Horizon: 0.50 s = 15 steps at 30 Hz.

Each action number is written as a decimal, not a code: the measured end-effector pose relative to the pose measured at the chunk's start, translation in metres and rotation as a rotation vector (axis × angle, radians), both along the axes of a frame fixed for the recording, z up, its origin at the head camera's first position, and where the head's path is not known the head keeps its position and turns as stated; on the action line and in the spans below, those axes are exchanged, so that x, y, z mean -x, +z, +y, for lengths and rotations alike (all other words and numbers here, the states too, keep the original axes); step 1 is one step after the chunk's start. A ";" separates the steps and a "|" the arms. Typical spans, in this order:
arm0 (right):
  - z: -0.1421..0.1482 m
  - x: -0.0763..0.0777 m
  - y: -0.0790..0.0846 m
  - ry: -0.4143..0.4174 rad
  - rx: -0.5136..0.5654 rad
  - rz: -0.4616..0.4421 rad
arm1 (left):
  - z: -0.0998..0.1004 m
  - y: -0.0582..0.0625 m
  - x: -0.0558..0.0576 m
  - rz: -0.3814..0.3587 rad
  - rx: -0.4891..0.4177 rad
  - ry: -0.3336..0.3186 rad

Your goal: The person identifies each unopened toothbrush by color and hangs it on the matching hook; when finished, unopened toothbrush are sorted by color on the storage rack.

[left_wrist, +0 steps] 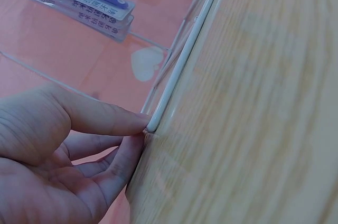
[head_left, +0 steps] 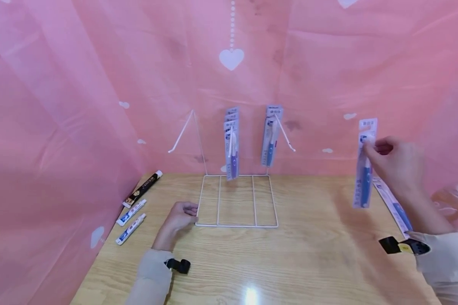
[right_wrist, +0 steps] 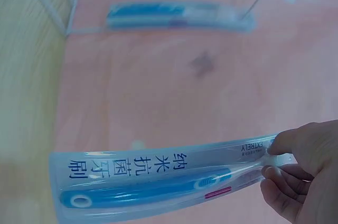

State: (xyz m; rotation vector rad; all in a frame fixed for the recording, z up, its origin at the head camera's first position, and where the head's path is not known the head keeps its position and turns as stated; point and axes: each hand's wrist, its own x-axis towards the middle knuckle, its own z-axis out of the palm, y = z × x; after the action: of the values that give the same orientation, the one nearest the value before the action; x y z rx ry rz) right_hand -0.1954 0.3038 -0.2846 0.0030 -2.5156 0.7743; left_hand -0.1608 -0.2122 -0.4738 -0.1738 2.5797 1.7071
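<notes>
My right hand (head_left: 398, 165) pinches a packaged blue toothbrush (head_left: 366, 182) near its top, and the pack hangs upright above the table. In the right wrist view the clear pack (right_wrist: 137, 187) shows its blue handle and printed characters. With thumb and fingers, my left hand (head_left: 179, 218) pinches the front left corner of a white wire rack (head_left: 236, 226); the corner rod (left_wrist: 174, 84) shows in the left wrist view. Packaged purple toothbrushes (head_left: 232, 161) hang on the rack's middle hook, and packaged blue toothbrushes (head_left: 269, 148) on its right hook. The left hook (head_left: 181, 131) holds nothing.
A black toothpaste tube (head_left: 142, 189) and two small white and blue tubes (head_left: 131, 212) lie at the table's left edge. Another packaged toothbrush (head_left: 393, 205) lies under my right forearm. A clear bottle (head_left: 452, 199) stands far right. Pink cloth (head_left: 309, 84) hangs behind the table.
</notes>
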 end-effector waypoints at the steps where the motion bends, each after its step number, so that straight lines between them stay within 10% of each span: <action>1: -0.005 -0.004 0.004 0.008 0.008 0.017 | 0.000 0.000 0.000 0.002 0.001 0.002; 15: -0.060 -0.059 0.032 0.186 0.061 0.375 | 0.000 -0.001 0.000 0.016 0.006 0.002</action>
State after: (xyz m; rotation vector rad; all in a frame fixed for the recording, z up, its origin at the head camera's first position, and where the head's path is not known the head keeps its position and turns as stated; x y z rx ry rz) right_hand -0.1365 0.2434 -0.2528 0.3349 -2.1542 0.8365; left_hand -0.1607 -0.2118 -0.4752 -0.1636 2.5966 1.7084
